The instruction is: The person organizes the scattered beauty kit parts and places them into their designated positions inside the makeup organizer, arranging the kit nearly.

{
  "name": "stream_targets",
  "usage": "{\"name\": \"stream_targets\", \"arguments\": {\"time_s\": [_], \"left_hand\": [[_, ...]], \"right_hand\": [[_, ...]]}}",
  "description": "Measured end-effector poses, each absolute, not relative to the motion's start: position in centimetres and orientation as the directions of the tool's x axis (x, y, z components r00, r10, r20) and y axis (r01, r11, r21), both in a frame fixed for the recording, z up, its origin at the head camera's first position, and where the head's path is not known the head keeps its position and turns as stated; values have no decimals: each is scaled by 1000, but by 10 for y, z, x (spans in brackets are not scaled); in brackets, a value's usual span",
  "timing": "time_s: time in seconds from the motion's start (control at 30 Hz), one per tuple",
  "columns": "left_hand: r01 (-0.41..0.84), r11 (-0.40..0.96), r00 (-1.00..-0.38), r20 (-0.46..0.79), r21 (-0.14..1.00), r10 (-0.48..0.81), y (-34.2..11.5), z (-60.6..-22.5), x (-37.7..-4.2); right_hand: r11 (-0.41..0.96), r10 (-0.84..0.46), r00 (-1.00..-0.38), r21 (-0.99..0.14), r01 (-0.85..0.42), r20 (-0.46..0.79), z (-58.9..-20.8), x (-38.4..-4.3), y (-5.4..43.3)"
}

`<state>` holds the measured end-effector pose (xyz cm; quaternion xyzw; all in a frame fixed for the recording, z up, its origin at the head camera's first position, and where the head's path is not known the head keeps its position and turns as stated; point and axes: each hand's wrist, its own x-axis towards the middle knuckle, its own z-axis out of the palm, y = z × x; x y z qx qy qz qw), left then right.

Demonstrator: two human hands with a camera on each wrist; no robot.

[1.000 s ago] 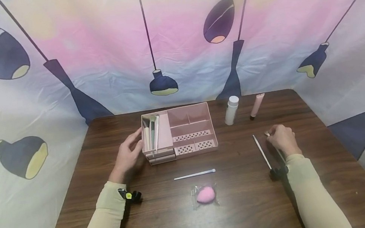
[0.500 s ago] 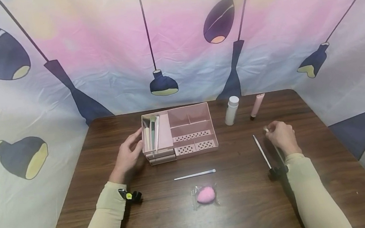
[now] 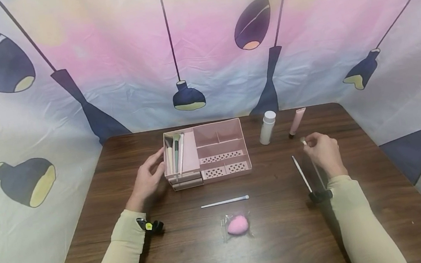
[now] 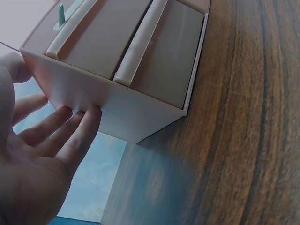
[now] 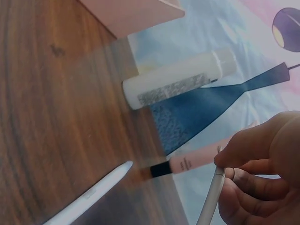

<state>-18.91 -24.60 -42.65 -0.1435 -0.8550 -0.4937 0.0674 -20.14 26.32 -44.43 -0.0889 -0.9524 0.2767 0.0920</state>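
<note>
My left hand [image 3: 147,181] touches the left side of a pink makeup organizer [image 3: 191,149]. Several extended fingertips lie against its wall in the left wrist view. Makeup brushes [image 3: 175,153] stand in the organizer's left compartment, over two small drawers [image 4: 161,56]. Over the table's right side, my right hand [image 3: 324,152] pinches a slim, pale-handled makeup brush [image 5: 212,194] near its head between thumb and fingers. The handle hangs down toward the wrist. Just left of that hand, a white pencil-like stick [image 3: 302,173] lies on the wood.
Behind the right hand stand a white bottle [image 3: 267,130] and a pink tube [image 3: 297,121] with a dark cap. Another thin brush [image 3: 223,202] lies in front of the organizer. Nearer still is a pink makeup sponge [image 3: 237,224] in clear wrap. A printed cloth hangs behind the table.
My right hand has shifted slightly away from me and lifted the brush's head end, which now points nearer the pink tube. The left hand has stayed at the organizer.
</note>
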Motion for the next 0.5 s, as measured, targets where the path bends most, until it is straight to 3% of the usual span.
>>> {"name": "stream_targets", "arguments": {"time_s": [0.5], "left_hand": [[316,473,-948,259,823,182,-246,-427,-189]], "right_hand": [[819,207,-942,-573,19,265,-428,-199,246]]}}
